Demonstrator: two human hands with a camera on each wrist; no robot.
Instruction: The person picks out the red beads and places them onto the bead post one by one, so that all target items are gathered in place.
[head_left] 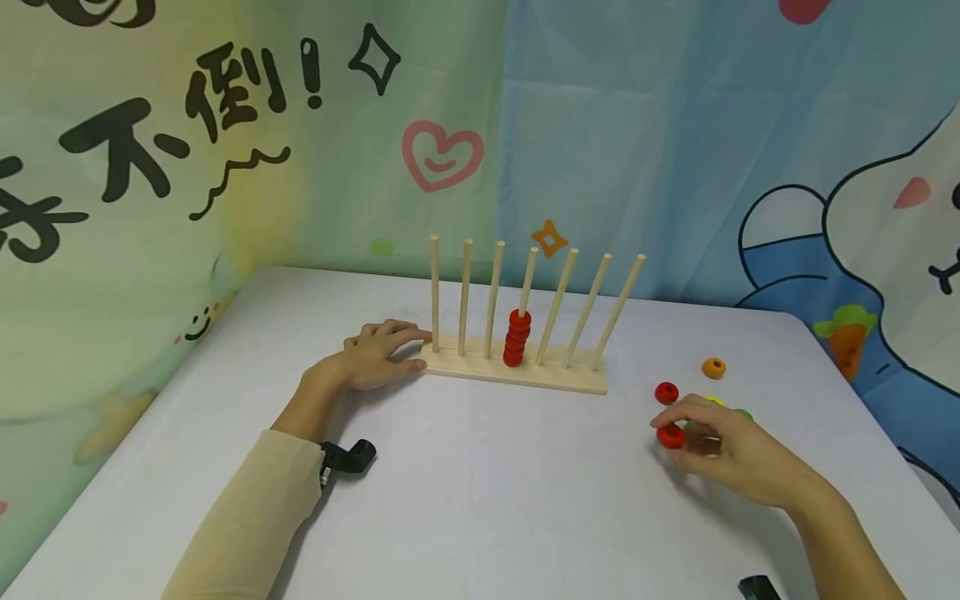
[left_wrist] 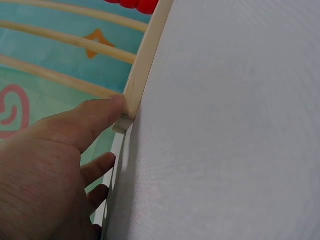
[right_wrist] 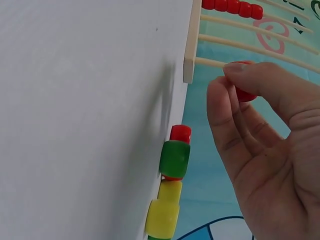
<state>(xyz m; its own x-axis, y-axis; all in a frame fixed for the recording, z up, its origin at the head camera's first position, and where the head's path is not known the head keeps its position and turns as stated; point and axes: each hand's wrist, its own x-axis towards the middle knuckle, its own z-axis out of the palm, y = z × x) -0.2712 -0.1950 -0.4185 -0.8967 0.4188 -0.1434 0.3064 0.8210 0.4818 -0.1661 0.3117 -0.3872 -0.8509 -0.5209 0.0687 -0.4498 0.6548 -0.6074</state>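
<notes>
A wooden peg stand (head_left: 517,377) with a row of upright pegs stands at mid-table. Several red beads (head_left: 516,337) are stacked on its middle peg. At the stand's left end, my left hand (head_left: 380,357) holds the base between thumb and index finger, the thumb at the front corner. In the left wrist view the thumb (left_wrist: 102,112) presses the base's end, and the index fingertip is hidden. To the right of the stand, my right hand (head_left: 738,454) pinches a red bead (right_wrist: 246,95) between thumb and fingers, above the table.
Loose beads lie on the white table (head_left: 480,500) by my right hand: a red bead (head_left: 667,393), an orange bead (head_left: 714,367), a yellow bead (right_wrist: 163,218) and a green bead (right_wrist: 175,159). Some are partly hidden behind the hand. A printed curtain (head_left: 600,150) hangs behind the table.
</notes>
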